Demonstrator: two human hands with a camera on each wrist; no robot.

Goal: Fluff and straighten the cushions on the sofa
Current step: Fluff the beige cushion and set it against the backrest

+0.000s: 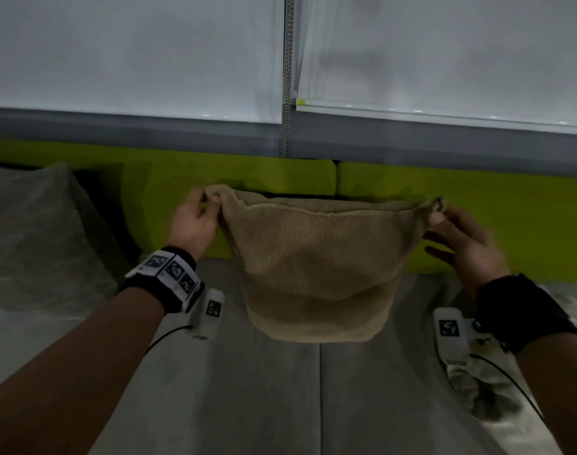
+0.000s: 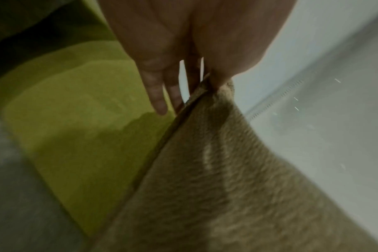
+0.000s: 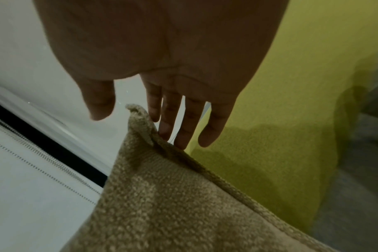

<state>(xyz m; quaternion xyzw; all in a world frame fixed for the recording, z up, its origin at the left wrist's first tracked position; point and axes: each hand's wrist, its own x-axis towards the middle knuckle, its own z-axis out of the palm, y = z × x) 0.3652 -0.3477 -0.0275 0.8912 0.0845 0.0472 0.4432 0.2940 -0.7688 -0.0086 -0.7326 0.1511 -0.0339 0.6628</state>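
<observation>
A tan knitted cushion (image 1: 316, 267) stands upright in the middle of the sofa, in front of the green backrest (image 1: 280, 175). My left hand (image 1: 211, 200) pinches its top left corner between thumb and fingers; the left wrist view shows the same pinch by the left hand (image 2: 205, 80) on the tan cushion (image 2: 216, 179). My right hand (image 1: 439, 218) is at the top right corner. In the right wrist view the right hand (image 3: 134, 126) has straight fingers (image 3: 183, 129) behind the cushion (image 3: 173, 196) corner and the thumb held apart from it.
The grey seat (image 1: 280, 389) runs below the cushion. A grey cushion (image 1: 34, 231) leans at the left end. A pale fuzzy cushion or throw (image 1: 477, 382) lies under my right wrist. White roller blinds (image 1: 132, 54) and a bead chain (image 1: 287, 77) hang behind the sofa.
</observation>
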